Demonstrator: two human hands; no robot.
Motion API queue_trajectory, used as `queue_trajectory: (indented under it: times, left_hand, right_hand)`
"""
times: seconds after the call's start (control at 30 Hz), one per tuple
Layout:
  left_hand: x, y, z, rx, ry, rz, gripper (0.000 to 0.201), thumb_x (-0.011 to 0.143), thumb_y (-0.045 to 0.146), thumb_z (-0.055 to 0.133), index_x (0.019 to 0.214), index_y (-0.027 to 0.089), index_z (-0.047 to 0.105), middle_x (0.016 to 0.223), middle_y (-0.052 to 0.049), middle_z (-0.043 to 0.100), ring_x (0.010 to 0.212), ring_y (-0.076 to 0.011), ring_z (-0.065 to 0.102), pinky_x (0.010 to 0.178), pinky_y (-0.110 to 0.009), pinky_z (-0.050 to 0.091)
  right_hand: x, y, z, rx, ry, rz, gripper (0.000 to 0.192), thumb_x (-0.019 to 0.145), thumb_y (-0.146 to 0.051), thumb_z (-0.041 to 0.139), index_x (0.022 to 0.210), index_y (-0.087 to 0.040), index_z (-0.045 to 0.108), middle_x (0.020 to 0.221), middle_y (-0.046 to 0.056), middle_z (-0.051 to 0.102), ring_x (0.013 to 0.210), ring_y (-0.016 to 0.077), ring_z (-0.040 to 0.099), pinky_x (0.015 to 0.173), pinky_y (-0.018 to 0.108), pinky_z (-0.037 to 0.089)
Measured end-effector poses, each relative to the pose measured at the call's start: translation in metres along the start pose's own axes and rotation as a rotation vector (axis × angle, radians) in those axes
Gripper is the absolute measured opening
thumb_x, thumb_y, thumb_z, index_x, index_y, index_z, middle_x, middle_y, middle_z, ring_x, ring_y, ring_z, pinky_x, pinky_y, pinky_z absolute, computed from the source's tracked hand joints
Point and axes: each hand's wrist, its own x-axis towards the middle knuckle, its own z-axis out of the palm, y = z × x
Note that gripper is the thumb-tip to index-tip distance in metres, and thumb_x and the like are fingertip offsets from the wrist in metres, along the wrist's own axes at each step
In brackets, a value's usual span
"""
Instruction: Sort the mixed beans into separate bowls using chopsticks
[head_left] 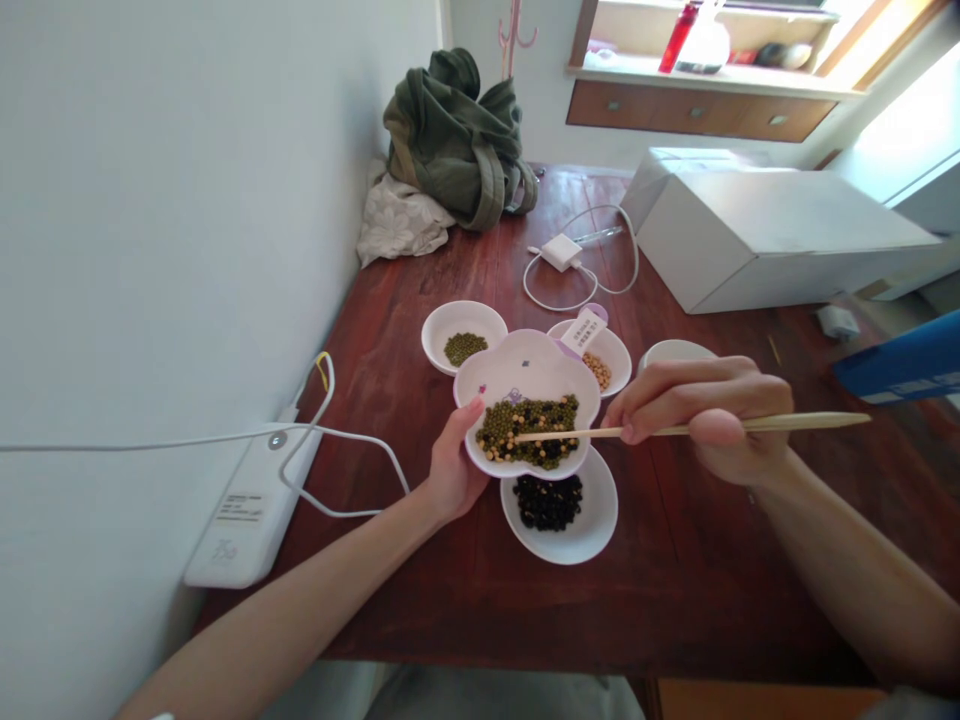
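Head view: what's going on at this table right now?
A person's left hand holds a white flower-shaped dish of mixed beans above the red-brown wooden table. The right hand points wooden chopsticks into the mix. Around it sit small white dishes of green beans, yellow beans and black beans.

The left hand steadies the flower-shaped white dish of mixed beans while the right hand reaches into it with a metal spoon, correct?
Not quite. The head view shows the right hand holding wooden chopsticks, not a metal spoon. The left hand does steady the flower-shaped white dish of mixed beans.
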Motion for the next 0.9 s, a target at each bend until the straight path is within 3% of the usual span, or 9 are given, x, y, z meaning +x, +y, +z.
queue_trajectory:
  times: [0.43, 0.9]
  left_hand:
    - [-0.0019, -0.0023, -0.0019, 0.062, -0.024, -0.037, 0.059, 0.075, 0.058, 0.083, 0.115, 0.015, 0.075, 0.119, -0.011, 0.079, 0.136, -0.0412, 0.059, 0.12, -0.055, 0.042]
    - [-0.0025, -0.0046, -0.0025, 0.078, -0.025, 0.014, 0.071, 0.081, 0.05, 0.081, 0.141, 0.018, 0.063, 0.127, -0.012, 0.076, 0.133, -0.0398, 0.062, 0.12, -0.055, 0.043]
  right_hand:
    - [0.0013, -0.0011, 0.0016, -0.01, -0.047, 0.003, 0.043, 0.101, -0.05, 0.061, 0.088, -0.014, 0.082, 0.086, 0.01, 0.08, 0.078, 0.0177, 0.078, 0.068, 0.026, 0.06]
    - [0.0064, -0.0082, -0.0001, 0.093, 0.001, 0.066, 0.049, 0.099, -0.051, 0.062, 0.079, -0.012, 0.081, 0.078, 0.014, 0.078, 0.072, 0.0211, 0.077, 0.062, 0.029, 0.06]
